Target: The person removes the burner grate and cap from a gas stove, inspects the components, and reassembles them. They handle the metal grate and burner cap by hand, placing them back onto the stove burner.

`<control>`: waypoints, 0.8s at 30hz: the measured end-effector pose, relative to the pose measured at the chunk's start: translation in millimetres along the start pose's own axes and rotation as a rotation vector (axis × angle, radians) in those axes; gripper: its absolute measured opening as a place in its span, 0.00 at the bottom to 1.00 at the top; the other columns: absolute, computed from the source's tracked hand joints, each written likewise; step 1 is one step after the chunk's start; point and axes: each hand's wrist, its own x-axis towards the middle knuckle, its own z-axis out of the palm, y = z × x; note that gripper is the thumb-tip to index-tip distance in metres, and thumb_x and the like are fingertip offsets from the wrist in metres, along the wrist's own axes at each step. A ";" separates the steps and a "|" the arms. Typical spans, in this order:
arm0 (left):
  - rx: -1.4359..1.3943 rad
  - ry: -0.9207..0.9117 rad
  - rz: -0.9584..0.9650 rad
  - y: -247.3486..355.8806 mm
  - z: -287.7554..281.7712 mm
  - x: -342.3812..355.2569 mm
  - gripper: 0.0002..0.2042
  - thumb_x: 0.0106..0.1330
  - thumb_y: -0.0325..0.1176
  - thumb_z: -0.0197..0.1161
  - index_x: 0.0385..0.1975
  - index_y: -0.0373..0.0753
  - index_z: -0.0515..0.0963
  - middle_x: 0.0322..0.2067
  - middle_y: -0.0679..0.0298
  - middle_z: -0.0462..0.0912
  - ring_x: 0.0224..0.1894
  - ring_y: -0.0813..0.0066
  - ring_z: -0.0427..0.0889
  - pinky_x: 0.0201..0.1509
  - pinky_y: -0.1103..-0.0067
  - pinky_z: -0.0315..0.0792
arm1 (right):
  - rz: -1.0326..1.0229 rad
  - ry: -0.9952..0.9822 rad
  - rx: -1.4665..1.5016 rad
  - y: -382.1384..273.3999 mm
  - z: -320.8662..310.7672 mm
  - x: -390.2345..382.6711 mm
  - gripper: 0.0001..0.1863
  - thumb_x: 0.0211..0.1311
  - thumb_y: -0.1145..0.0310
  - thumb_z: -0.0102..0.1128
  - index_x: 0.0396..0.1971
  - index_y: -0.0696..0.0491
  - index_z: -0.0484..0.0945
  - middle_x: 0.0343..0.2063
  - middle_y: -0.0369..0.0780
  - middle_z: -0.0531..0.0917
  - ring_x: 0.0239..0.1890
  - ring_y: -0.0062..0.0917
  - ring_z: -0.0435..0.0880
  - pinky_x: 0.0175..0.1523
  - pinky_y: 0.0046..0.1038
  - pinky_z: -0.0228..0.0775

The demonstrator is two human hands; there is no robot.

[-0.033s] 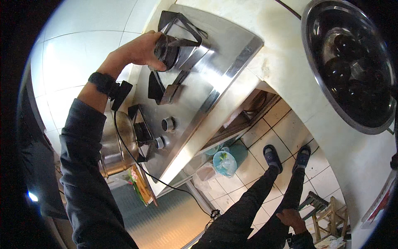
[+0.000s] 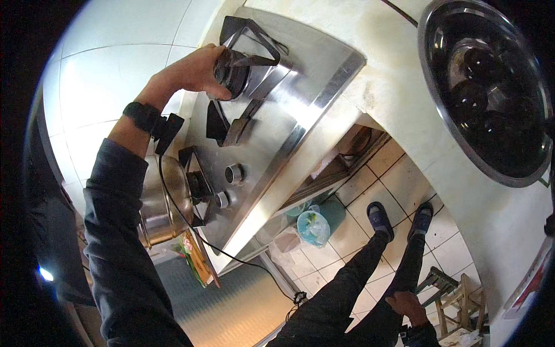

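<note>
At the far burner of the steel gas stove (image 2: 324, 49), my left hand (image 2: 199, 72) is wrapped round the dark round burner (image 2: 232, 75), its thumb on the near side and its fingers over the back. Black pan-support prongs (image 2: 257, 43) stand around that burner. My right hand (image 2: 406, 305) hangs low by my thigh, holding nothing that I can see, its fingers loosely stretched against the dark trousers. On the nearer burner sits a large steel pot (image 2: 162, 202), partly behind my left sleeve. Two control knobs (image 2: 234, 173) are on the stove top.
A wide metal basin (image 2: 491, 144) holding dark round things stands on the pale counter (image 2: 399, 110) to the right. Below are a blue bin (image 2: 329, 220) and a wooden stool (image 2: 462, 303). A black cable (image 2: 179, 211) runs down from my left wrist across the stove edge.
</note>
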 end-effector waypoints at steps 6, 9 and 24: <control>-0.142 -0.082 -0.057 1.1 -0.1 -0.6 0.46 0.44 0.43 0.88 0.65 0.36 0.72 0.58 0.51 0.81 0.62 0.52 0.79 0.69 0.63 0.74 | -0.090 0.110 -0.020 16.1 12.3 3.3 0.32 0.73 0.42 0.59 0.24 0.60 0.80 0.22 0.56 0.79 0.29 0.54 0.83 0.37 0.55 0.72; -0.142 -0.123 -0.104 -0.7 0.6 0.0 0.48 0.44 0.40 0.89 0.69 0.40 0.70 0.61 0.52 0.80 0.66 0.53 0.77 0.73 0.62 0.71 | -0.081 0.081 0.009 27.1 21.6 12.5 0.31 0.73 0.42 0.59 0.26 0.59 0.82 0.24 0.56 0.80 0.32 0.55 0.85 0.37 0.55 0.74; -0.644 -0.123 -0.136 -39.2 13.7 -16.9 0.62 0.51 0.58 0.84 0.80 0.30 0.56 0.77 0.41 0.61 0.80 0.48 0.60 0.85 0.57 0.52 | 0.023 0.046 -0.015 20.2 -0.4 -6.2 0.29 0.72 0.42 0.61 0.33 0.59 0.84 0.33 0.58 0.86 0.40 0.58 0.87 0.46 0.54 0.77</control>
